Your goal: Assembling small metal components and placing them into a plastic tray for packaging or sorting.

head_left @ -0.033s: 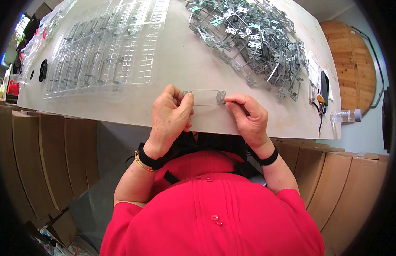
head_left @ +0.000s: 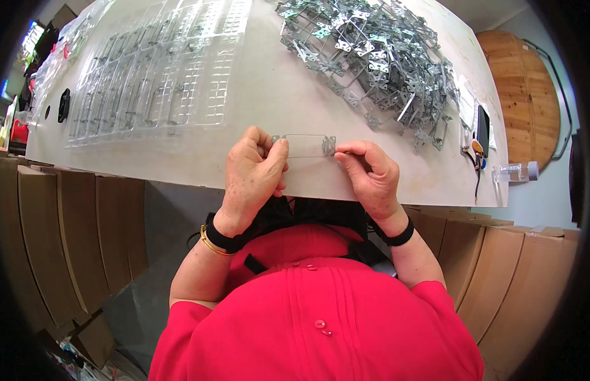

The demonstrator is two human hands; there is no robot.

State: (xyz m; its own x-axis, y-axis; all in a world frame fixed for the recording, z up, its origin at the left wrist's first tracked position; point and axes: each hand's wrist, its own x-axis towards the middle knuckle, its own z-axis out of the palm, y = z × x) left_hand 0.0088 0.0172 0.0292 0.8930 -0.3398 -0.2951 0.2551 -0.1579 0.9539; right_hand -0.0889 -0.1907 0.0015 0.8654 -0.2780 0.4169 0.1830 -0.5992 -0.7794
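1. At my far left, brown left boxes stand in a row beside the table.
2. On the table's left part I see a small black object, just beside the clear trays. Grey parts show through many of their compartments; I cannot tell whether the trays are stacked.
3. Next I have the left hand, fingers curled, its thumb and forefinger pinching the left end of a wire frame. A black band and a gold bangle circle that wrist.
4. The frame lies level between both hands, near the table's front edge. I cannot tell whether it touches the tabletop.
5. The right hand grips the frame's right end plate by thumb and fingertip, the other fingers bent in. I see a black band there too.
6. Beyond it, a tangled pile of similar metal frames covers the back of the table.
7. At my right, a phone lies near a clear bottle; right boxes stand below, and a round wooden board leans behind.
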